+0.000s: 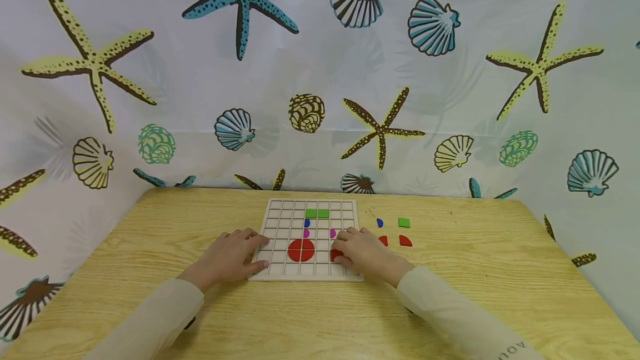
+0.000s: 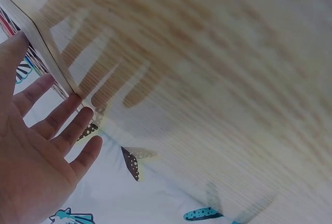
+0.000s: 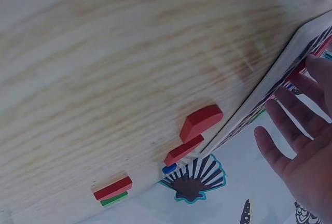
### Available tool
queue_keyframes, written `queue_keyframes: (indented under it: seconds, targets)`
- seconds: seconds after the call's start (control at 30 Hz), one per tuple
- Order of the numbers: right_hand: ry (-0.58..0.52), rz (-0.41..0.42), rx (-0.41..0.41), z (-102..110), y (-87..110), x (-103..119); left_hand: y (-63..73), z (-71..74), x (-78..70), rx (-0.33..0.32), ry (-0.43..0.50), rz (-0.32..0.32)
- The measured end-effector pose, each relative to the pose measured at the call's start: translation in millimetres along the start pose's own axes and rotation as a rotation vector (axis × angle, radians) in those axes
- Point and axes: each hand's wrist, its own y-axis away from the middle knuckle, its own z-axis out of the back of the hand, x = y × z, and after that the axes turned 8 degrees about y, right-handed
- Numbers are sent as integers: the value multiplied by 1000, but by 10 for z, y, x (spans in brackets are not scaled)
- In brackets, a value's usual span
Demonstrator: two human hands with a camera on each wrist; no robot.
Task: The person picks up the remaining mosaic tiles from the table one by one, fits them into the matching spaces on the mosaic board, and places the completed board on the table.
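A white gridded board [image 1: 276,246] lies on the wooden table, holding a red circle of quarter pieces [image 1: 301,250], two green squares [image 1: 318,213], a blue half-round piece [image 1: 307,223] and two magenta half-round pieces [image 1: 306,233]. My left hand [image 1: 227,257] rests at the board's left edge, fingers spread, with thumb and fingertips on its border; in the left wrist view the hand [image 2: 44,141] holds no piece. Over the board's right side, my right hand [image 1: 367,251] touches a red piece [image 1: 335,256] with its fingertips. The right wrist view shows that hand's [image 3: 301,130] fingers mostly straight.
Right of the board lie a blue half-round piece [image 1: 380,223], a green square [image 1: 404,223] and red quarter pieces [image 1: 405,241]. One red piece [image 3: 202,122] shows in the right wrist view near the board's edge. A patterned curtain [image 1: 310,154] hangs behind the table.
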Motion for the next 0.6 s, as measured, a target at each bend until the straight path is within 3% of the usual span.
queue_keyframes:
  seconds: [0.6]
  targets:
    - [-50,-13,12,16,-2,-1,9,9,-14,-4,6,1]
